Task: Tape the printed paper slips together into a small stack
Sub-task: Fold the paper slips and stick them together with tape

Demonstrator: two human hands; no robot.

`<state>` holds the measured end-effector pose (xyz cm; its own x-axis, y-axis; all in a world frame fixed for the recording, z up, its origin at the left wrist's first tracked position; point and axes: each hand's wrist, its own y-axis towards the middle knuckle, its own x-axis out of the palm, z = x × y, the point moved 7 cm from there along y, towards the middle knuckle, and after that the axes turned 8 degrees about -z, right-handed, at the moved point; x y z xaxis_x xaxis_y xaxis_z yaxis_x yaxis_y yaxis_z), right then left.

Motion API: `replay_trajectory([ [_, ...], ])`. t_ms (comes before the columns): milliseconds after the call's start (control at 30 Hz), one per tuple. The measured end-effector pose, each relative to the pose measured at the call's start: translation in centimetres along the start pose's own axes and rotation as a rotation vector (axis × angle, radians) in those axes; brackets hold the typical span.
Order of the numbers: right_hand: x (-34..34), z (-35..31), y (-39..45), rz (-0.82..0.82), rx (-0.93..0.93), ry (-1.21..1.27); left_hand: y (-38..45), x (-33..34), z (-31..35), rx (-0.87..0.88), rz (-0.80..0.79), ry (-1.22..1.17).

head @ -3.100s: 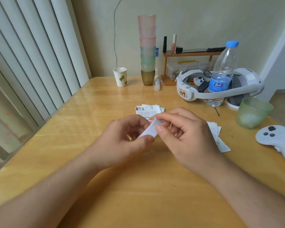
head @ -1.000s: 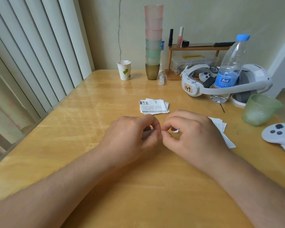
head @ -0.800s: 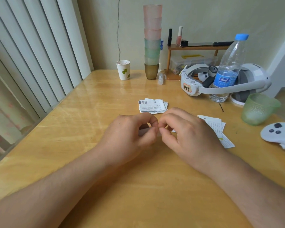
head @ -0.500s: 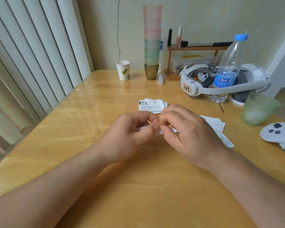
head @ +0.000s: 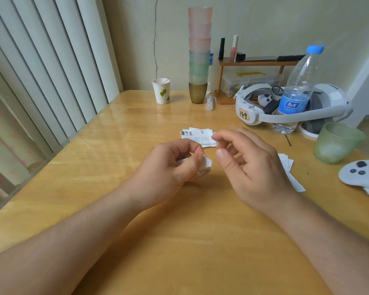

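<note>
Left hand (head: 170,167) curled, pinching; right hand (head: 249,167) loosely open alongside.

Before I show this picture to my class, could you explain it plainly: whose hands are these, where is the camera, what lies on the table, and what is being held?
There is no machine here, just a person's two bare hands. The single picture comes from a camera worn on the head, looking forward and down.

The left hand holds a small folded bundle of paper slips between thumb and fingers. The right hand is beside it with loosely curled fingers and seems to hold nothing; any tape is too small to tell.

On the wooden table lie a printed stack of slips beyond the hands and more loose slips at the right. Further back stand a water bottle and a paper cup.
</note>
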<state>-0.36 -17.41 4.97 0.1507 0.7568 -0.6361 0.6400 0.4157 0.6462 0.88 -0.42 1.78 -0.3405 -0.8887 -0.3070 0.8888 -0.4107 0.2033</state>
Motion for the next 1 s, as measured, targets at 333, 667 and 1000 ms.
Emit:
replay_trajectory([
  [333, 1.0, 0.2, 0.0, -0.111, 0.104, 0.088, -0.3, 0.3, 0.3, 0.011, -0.013, 0.132],
  [667, 1.1, 0.2, -0.1, -0.138, 0.126, 0.118, -0.6, 0.5, 0.9, 0.038, -0.015, 0.324],
  [1000, 1.0, -1.0, -0.1, -0.049, -0.088, 0.012, -0.2, 0.5, 0.9, 0.053, -0.088, 0.071],
])
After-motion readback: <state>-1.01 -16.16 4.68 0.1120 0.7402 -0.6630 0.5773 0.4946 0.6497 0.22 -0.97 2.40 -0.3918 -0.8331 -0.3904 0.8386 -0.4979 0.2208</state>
